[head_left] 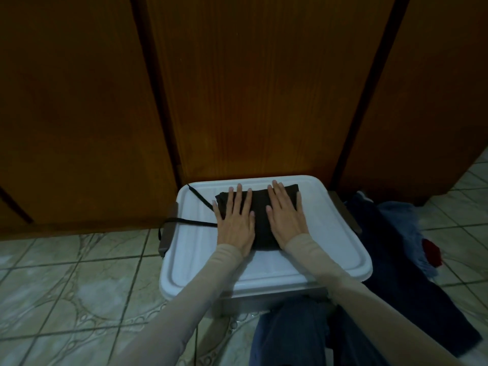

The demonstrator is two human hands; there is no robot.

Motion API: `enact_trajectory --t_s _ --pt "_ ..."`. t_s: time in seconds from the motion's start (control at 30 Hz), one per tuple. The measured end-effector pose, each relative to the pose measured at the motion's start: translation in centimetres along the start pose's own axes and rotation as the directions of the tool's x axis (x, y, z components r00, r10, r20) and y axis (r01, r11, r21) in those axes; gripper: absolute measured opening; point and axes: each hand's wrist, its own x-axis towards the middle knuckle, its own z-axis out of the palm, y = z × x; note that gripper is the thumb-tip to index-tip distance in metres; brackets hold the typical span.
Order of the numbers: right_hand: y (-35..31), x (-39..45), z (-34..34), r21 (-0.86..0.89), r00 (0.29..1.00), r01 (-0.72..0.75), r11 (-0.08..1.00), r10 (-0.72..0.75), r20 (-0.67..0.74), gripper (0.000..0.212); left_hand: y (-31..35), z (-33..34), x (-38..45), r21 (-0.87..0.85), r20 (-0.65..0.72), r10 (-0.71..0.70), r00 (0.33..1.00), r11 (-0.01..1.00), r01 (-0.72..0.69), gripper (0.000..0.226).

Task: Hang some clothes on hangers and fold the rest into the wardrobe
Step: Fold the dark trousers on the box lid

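Folded black garment (pixel 261 220), seemingly a top, under both flat hands' grip.

Dim, bluish light; soft, wide-angle edge distortion

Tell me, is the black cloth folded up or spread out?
Folded: the black cloth is a small thick rectangle, pressed flat under both hands.

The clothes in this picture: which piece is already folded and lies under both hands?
The black folded garment on the white plastic lid; both hands press flat on it. The blue clothes lie loose on the tiled floor.
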Motion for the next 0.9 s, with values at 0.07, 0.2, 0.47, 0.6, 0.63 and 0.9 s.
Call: enact_trajectory --t_s 0.07,0.2,0.47,0.6,0.63,0.9 --pt "0.2 0.6 0.4 -0.042 0.999 -0.002 0.999 0.005 0.054 0.054 -0.1 -0.1 0.6 0.065 0.05 0.068 0.996 0.995 -0.071 0.08" --pt "0.7 1.0 1.6 -0.003 0.991 -0.003 1.0 0.004 0.131 0.056 0.0 0.2 1.4 0.155 0.16 0.074 0.984 0.983 -0.099 0.055" --pt "1.4 2.0 3.6 0.165 0.969 0.009 0.986 -0.049 0.241 0.056 -0.7 2.3 2.0 0.094 0.182 0.038 0.983 0.994 -0.055 0.066" --pt "1.7 2.9 4.2 0.216 0.96 -0.015 0.976 -0.046 0.275 0.055 -1.1 2.8 2.7 0.073 0.177 0.036 0.984 0.996 -0.049 0.061" --pt "1.8 3.1 4.3 0.222 0.96 -0.019 0.975 -0.044 0.275 0.055 -1.2 2.8 3.0 0.07 0.18 0.038 0.983 0.996 -0.052 0.056" --pt "1.7 3.4 4.5 0.207 0.958 -0.18 0.961 0.124 0.258 0.063 -1.4 2.8 3.4 -0.028 0.168 -0.082 0.982 0.996 0.088 0.05"
